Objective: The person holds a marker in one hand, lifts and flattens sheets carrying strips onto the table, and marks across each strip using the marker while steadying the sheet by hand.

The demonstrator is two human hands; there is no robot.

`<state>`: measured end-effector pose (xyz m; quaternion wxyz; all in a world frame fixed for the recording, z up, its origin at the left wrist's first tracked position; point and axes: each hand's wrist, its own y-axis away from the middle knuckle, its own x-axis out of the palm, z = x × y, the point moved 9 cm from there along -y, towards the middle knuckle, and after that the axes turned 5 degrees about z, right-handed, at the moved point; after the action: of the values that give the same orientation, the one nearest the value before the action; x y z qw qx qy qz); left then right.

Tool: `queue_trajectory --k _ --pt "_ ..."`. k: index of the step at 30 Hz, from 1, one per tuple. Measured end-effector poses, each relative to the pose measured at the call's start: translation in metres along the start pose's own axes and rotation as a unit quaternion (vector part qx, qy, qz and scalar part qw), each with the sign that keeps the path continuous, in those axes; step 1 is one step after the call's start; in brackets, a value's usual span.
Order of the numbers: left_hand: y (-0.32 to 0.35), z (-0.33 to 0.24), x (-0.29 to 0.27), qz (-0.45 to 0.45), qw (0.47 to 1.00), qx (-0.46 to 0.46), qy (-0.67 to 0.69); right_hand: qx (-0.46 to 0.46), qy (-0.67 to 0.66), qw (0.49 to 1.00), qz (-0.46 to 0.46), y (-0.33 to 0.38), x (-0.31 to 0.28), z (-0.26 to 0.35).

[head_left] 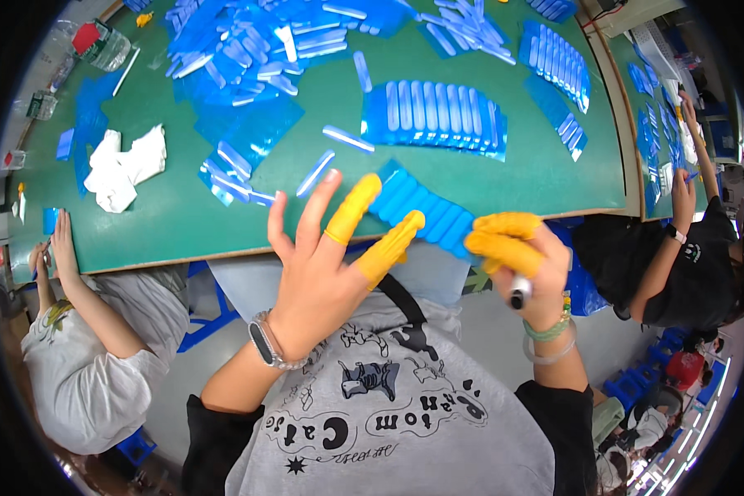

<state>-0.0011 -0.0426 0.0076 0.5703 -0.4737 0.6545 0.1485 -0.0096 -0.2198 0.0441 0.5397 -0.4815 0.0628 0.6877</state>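
1. Head view: the right hand (541, 269), fingertips covered in yellow, was closed on the right end of a blue ribbed sheet (430, 213); a pen-like tool (518, 294) stuck out beneath those fingers.
2. The left hand (314, 248) had its yellow-covered thumb and forefinger at the sheet's left end, other fingers spread; I could not tell whether they pinched it.
3. The sheet slanted between both hands, near the front edge of the green table (215, 227).
4. Beyond lay loose strips (315, 173) and a strip-covered sheet (438, 116).
5. Farthest lay a blue heap (244, 50).
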Motion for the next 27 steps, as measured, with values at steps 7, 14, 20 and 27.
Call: queue_trajectory --k 7,14,20,27 --pt "-0.056 0.052 -0.018 -0.151 0.862 -0.121 0.468 0.349 -0.26 0.889 -0.141 -0.025 -0.017 -0.072" --pt "-0.109 0.059 -0.007 -0.011 0.994 -0.076 0.075 0.245 0.143 0.959 0.017 -0.08 -0.02 -0.092" --pt "-0.132 0.038 0.004 0.11 0.991 0.03 0.072 0.168 0.072 0.975 0.122 -0.079 -0.017 -0.098" --pt "-0.148 0.036 0.018 0.255 0.966 0.018 0.037 0.173 -0.039 0.984 0.028 -0.057 -0.065 -0.111"
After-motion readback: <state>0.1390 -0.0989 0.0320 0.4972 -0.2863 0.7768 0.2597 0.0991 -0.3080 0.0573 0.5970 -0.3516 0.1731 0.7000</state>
